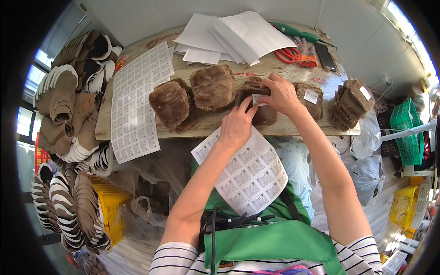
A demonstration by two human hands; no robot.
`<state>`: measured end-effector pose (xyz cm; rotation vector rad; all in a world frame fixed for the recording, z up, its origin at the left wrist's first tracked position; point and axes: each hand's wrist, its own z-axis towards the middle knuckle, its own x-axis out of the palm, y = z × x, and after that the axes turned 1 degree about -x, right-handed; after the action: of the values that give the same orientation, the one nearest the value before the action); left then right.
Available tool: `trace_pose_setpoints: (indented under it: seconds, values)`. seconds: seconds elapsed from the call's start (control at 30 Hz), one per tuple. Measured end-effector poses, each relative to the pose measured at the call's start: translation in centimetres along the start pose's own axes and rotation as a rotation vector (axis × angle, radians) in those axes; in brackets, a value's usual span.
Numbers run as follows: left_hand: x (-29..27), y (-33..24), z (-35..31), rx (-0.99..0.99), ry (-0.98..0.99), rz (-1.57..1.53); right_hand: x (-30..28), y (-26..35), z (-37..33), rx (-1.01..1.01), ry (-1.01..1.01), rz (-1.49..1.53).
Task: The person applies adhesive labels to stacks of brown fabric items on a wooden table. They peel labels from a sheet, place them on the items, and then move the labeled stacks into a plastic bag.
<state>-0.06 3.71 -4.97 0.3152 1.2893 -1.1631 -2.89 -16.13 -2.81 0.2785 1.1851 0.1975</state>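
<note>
Both my hands meet at a small white label [259,99] over a stack of brown furry pieces [265,118] by the table's front edge. My left hand [237,124] pinches the label's left side with its fingertips. My right hand [280,95] has its fingers curled together on the right side. Below my left hand, a sheet of printed labels [252,176] hangs over my lap; how its top is held is hidden. To the right, a furry stack [313,111] bears a label, and so does a tilted stack [350,107]. Unlabelled furry stacks [213,87] lie to the left.
Long label sheets [140,91] overhang the table's left front edge. White papers [233,36], red-handled scissors [288,56], an orange-grey glove [306,54], a green tool [294,32] and a phone [325,57] lie behind. Brown shoes [62,98] pile up at left; yellow [114,206] and green baskets [408,133] flank me.
</note>
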Motion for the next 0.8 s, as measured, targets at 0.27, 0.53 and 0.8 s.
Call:
trace_pose_setpoints:
  seconds: [0.27, 0.53, 0.8]
  values:
    - [0.1, 0.0, -0.2, 0.009, -0.014, 0.001, 0.1, 0.1, -0.1, -0.004, 0.042, -0.059]
    - [0.1, -0.2, -0.4, -0.016, -0.002, -0.012, 0.0, -2.6, -1.0, 0.419, 0.183, 0.883]
    - [0.3, 0.7, -1.1, -0.059, -0.088, -0.094, -0.4, -2.4, -2.2, 0.767, 0.089, 1.307]
